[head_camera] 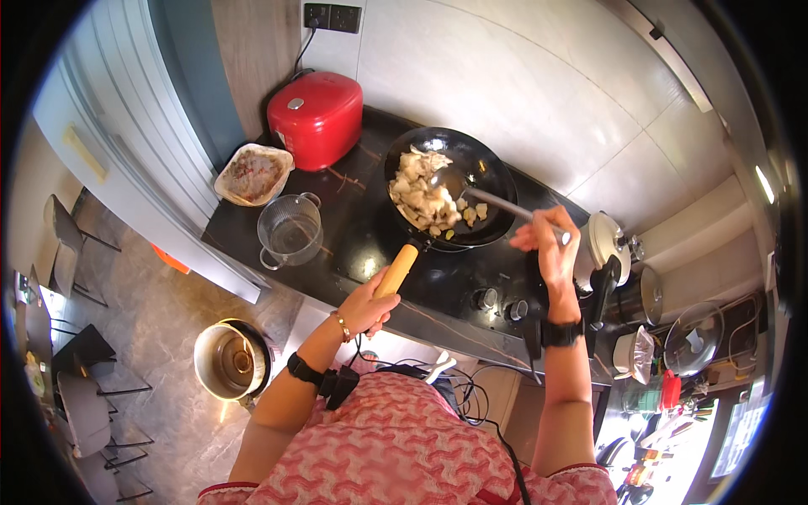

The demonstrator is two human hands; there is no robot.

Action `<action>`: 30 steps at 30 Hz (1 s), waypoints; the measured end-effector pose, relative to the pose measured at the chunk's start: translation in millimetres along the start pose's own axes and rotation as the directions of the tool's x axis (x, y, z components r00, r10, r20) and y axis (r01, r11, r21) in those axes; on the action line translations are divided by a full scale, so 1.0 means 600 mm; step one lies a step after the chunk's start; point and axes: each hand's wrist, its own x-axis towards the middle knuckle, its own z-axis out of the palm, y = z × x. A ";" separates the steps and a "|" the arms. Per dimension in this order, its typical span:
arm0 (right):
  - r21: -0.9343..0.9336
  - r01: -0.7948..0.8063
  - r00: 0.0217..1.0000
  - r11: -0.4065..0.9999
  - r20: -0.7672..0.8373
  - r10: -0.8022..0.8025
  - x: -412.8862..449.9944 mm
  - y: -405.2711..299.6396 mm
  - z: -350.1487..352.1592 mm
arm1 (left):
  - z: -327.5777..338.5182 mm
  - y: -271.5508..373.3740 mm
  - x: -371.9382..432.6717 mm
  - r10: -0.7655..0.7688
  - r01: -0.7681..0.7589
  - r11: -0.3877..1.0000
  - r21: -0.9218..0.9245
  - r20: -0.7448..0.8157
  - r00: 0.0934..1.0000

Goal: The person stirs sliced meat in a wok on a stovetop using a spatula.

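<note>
A black wok (499, 170) sits on the dark gas hob, its wooden handle (396, 270) pointing back at me. My left hand (371, 305) is wrapped around that handle. In my right hand (550, 243) is the metal shaft of a cooking spatula or ladle (505, 206), reaching down into the wok. Its head is partly blurred and lies against the food. Pale, chopped pieces of food (420, 189), perhaps mushroom or cauliflower, fill the left half of the wok. A few smaller bits lie near its lower right side.
Left of the wok stand a red rice cooker (322, 117), a clear glass pot (289, 232) and a plastic tub (254, 173) of frozen-looking food. A lidded pot (603, 246) is close beside my right hand. Two control knobs (487, 298) face me. A bin (228, 361) stands on the floor at left.
</note>
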 end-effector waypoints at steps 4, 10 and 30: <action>-0.053 0.115 0.992 0.992 -0.054 -0.117 0.066 0.056 0.035 | 0.005 0.006 0.002 -0.017 0.016 1.000 0.011 0.020 1.000; -0.017 0.212 0.949 0.977 0.243 -0.201 0.006 0.031 0.106 | -0.001 0.003 0.003 -0.026 0.026 1.000 -0.006 0.012 1.000; -0.273 0.245 0.939 0.930 0.305 -0.158 -0.121 -0.045 0.047 | 0.007 0.003 0.005 -0.023 0.023 1.000 0.015 0.015 1.000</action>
